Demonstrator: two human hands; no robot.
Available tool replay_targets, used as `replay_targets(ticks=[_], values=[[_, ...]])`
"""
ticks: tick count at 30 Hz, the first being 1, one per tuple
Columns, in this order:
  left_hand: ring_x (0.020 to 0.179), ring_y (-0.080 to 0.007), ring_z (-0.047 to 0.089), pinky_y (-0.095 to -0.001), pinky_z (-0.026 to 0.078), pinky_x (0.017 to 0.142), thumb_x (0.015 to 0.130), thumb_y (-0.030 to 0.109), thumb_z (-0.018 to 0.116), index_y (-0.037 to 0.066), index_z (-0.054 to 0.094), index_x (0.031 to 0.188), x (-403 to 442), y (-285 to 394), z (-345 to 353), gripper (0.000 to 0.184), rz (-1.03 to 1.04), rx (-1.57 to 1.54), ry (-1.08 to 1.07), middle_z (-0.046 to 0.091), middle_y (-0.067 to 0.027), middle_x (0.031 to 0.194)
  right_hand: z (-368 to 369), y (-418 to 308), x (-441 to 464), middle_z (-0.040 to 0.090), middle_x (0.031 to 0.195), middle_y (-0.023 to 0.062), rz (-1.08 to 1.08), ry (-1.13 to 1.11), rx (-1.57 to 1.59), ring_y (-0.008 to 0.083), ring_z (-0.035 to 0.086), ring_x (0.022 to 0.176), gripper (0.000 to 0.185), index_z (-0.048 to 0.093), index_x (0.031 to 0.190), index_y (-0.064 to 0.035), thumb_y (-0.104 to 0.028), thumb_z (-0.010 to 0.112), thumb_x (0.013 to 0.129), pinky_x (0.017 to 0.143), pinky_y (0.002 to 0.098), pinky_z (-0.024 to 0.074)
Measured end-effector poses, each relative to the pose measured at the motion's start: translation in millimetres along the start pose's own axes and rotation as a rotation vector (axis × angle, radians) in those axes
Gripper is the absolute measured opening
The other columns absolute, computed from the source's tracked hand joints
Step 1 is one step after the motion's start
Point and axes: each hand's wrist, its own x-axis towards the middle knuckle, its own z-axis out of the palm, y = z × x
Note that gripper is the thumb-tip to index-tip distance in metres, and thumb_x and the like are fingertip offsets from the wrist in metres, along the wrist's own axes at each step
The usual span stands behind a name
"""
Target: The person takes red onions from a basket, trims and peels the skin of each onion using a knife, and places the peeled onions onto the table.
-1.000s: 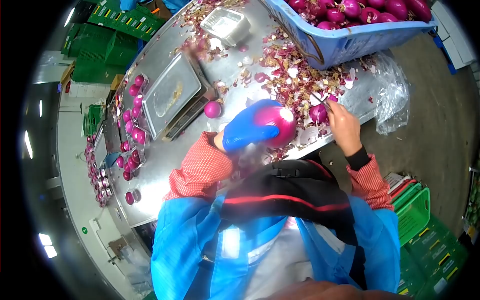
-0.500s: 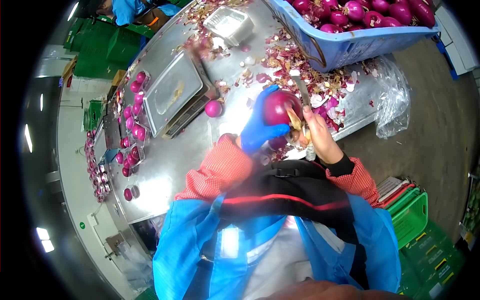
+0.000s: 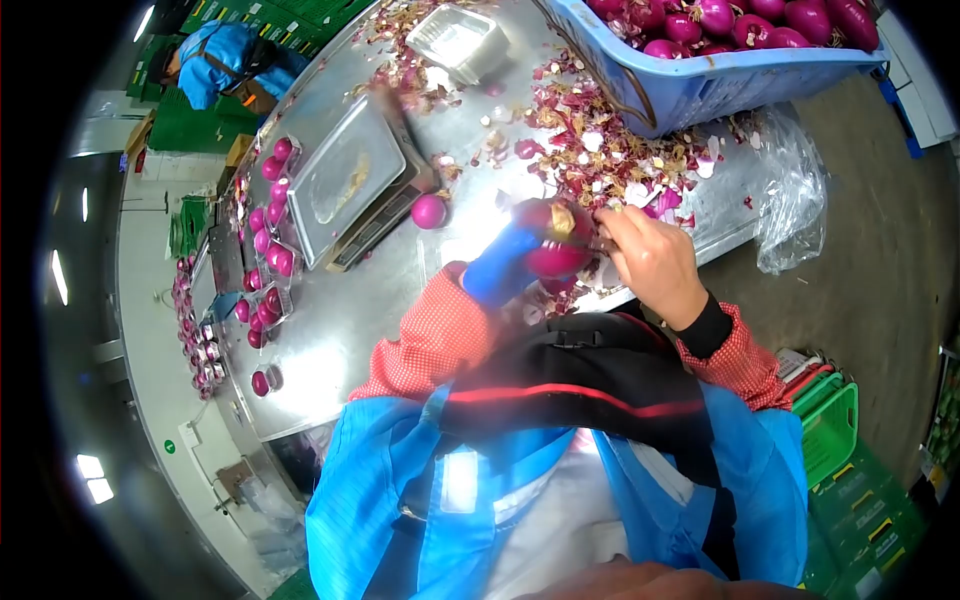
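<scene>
Clasping onion (image 3: 560,262) in left grip (image 3: 505,265), right grip (image 3: 652,262) closed on knife (image 3: 592,246), more onions (image 3: 783,37) piled in blue crate (image 3: 700,95)

Glare whitens the metal table (image 3: 325,350); fisheye edges curve to black; the onion (image 3: 556,262) seems motion-blurred.

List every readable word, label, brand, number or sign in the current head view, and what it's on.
No text can be read.
Green round sign on the pale wall: too small to read.
Pale patch on the green crates, lower right: too small to tell whether it carries lettering.
</scene>
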Motion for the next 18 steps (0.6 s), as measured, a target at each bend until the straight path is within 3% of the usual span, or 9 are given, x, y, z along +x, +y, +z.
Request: replay_targets(ticks=[12,15,18], values=[[0.122,-0.0244,0.052,-0.0400,0.042,0.106,0.083,0.024,0.075,0.004,0.040,0.140,9,8,-2,0.070,0.063,0.498,-0.043,0.052,-0.0124,0.132,9,11,6,0.061,0.088,0.0067,-0.023,-0.012,-0.017,0.0231,0.065,0.065,0.032,0.060,0.102,-0.0075,-0.007,0.071,0.072,0.056,0.0336,0.0506],[0.120,-0.0234,0.053,-0.0390,0.043,0.105,0.079,0.020,0.079,0.005,0.041,0.139,8,10,0,0.072,0.073,0.478,-0.003,0.052,-0.0111,0.130,14,17,5,0.063,0.089,0.0068,-0.003,-0.017,0.008,0.0238,0.065,0.066,0.031,0.060,0.103,-0.0075,-0.006,0.071,0.073,0.056,0.0336,0.0509],[0.123,-0.0216,0.052,-0.0370,0.043,0.104,0.078,0.028,0.079,0.005,0.039,0.142,0,20,14,0.079,0.118,0.517,0.058,0.050,-0.0096,0.135,22,30,-5,0.065,0.091,0.0068,0.061,0.009,0.012,0.0256,0.066,0.068,0.039,0.063,0.112,-0.0085,-0.006,0.070,0.074,0.058,0.0340,0.0521]])
